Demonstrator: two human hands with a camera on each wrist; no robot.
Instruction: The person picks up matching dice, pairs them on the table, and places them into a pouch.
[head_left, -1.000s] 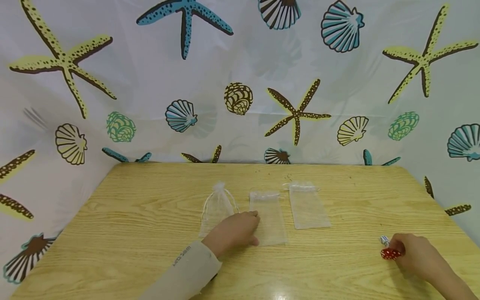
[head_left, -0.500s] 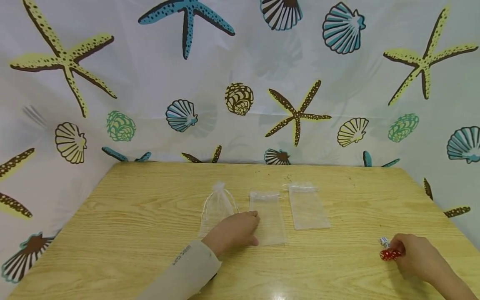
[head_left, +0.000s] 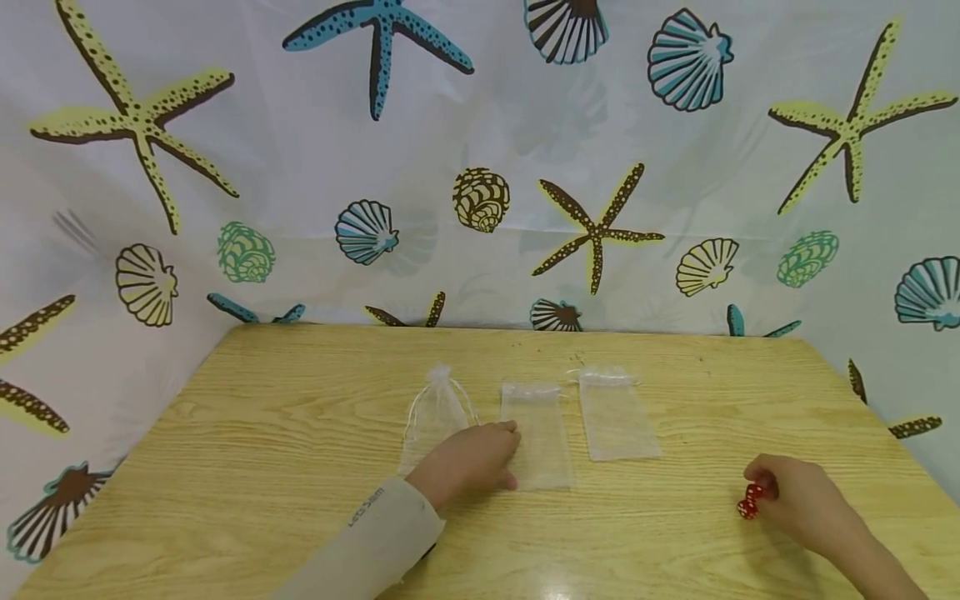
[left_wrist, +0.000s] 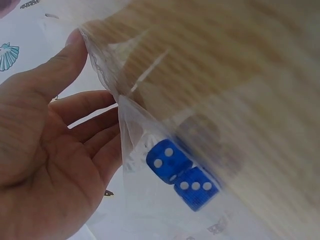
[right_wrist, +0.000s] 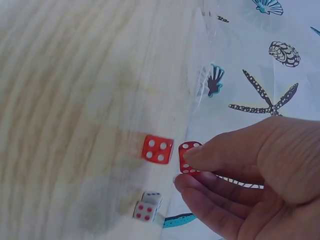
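Note:
In the head view, my left hand rests at the left edge of the middle sheer drawstring bag. Its thumb and fingers stand apart in the left wrist view, near the edge of clear sheer material. Blue dice show through that material; the head view does not show them. Thumb and fingers of my right hand pinch a red die. Beside it, a second red die is apart from the fingers. White dice stand close by; in the head view the right hand hides them.
Another sheer bag, gathered at its top, lies partly under the left hand and wrist. A third bag lies flat to the right of the middle one. A cloth with printed shells and starfish rises behind the wooden table.
My right hand has shifted left, and the red dice now appear farther left. The white dice, seen earlier beside the fingers, are hidden in the head view. The left hand stays put.

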